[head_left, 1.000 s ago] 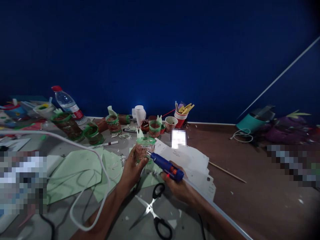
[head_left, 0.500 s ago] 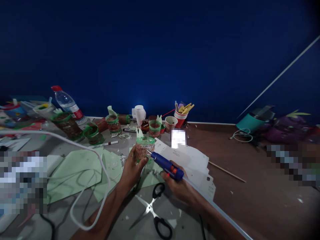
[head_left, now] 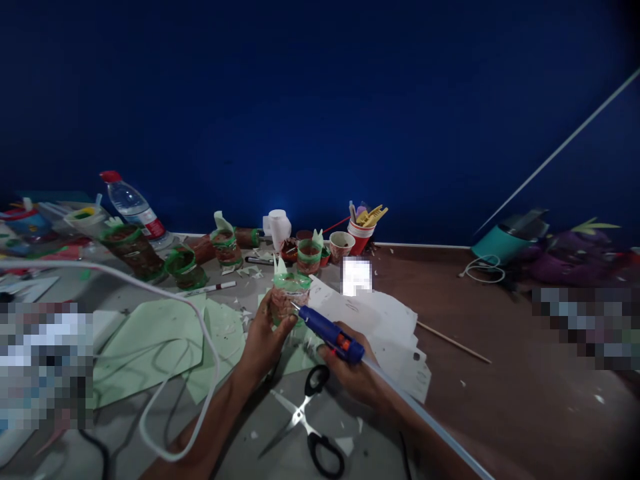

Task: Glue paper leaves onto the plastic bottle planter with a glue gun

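My left hand (head_left: pixel 263 337) is closed around a small brown cup with green bands (head_left: pixel 290 293), thumb on its front; a pale pointed piece stands up at its rim. My right hand (head_left: pixel 353 373) grips a blue hot glue gun (head_left: pixel 327 331), a long clear glue stick (head_left: pixel 425 413) running out of its back. The gun's metal nozzle is at the front of the cup; I cannot tell whether it touches. Below the hands, open scissors (head_left: pixel 299 415) with black handles lie on the table. Pale green paper (head_left: pixel 150 350) is left of my left hand.
Several similar brown and green cups (head_left: pixel 227 248) stand behind, beside a white bottle (head_left: pixel 278 230) and a red cup of tools (head_left: pixel 361 237). White paper sheets (head_left: pixel 370 313) and a thin stick (head_left: pixel 455 342) lie right. A white cable (head_left: pixel 213 347) loops across the left foreground.
The glue gun has shifted slightly left and down across the cup's front, my right hand moving with it. My left hand keeps its hold on the cup.
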`<state>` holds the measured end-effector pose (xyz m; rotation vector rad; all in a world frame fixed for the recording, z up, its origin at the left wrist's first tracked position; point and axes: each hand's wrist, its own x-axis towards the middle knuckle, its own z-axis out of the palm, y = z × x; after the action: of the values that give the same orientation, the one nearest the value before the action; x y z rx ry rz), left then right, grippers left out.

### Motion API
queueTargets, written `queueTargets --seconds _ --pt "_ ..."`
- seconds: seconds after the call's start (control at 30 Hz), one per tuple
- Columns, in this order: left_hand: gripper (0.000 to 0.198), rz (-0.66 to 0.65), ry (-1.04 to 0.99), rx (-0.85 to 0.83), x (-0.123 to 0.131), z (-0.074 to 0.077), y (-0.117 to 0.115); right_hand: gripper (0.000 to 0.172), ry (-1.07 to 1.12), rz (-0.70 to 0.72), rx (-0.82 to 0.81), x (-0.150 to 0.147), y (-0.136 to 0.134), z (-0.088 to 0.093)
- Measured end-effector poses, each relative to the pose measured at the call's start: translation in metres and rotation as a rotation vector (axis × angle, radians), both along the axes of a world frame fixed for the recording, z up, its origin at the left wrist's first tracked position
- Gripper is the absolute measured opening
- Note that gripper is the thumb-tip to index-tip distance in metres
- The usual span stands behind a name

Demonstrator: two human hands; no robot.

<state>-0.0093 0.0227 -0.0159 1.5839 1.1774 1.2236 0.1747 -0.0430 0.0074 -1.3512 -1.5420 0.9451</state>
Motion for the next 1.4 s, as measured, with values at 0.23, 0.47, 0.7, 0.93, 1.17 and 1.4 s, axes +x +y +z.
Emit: queueTargets --seconds 0.23,0.47,0.7,0.93,1.17,1.4 --pt "0.063 0.057 0.072 0.019 -0.0036 -0.0039 0.0016 0.02 0.027 -0.058 -0.09 -0.0012 0.0 0.0036" --pt "0.061 0.057 0.086 0.033 -0.003 -0.0014 0.0013 0.019 0.033 -0.051 -0.053 -0.0019 -0.0005 0.0039" --pt "0.064 0.046 0.043 0.004 0.0034 0.0037 -0.0024 0.017 0.002 -0.007 -0.043 -0.0024 -0.0025 0.003" --pt "0.064 0.059 0.032 0.004 0.0033 0.0031 -0.003 0.017 0.024 -0.011 -0.02 -0.0017 -0.002 -0.0016" --pt "0.055 0.021 0.014 0.01 -0.0025 0.0002 0.0014 0.017 0.045 -0.023 -0.027 -0.0016 -0.0011 -0.0019" --pt "0.051 -0.005 -0.043 -0.02 -0.0019 0.0035 0.0033 0.013 0.052 0.021 -0.059 -0.0006 -0.0024 -0.0029"
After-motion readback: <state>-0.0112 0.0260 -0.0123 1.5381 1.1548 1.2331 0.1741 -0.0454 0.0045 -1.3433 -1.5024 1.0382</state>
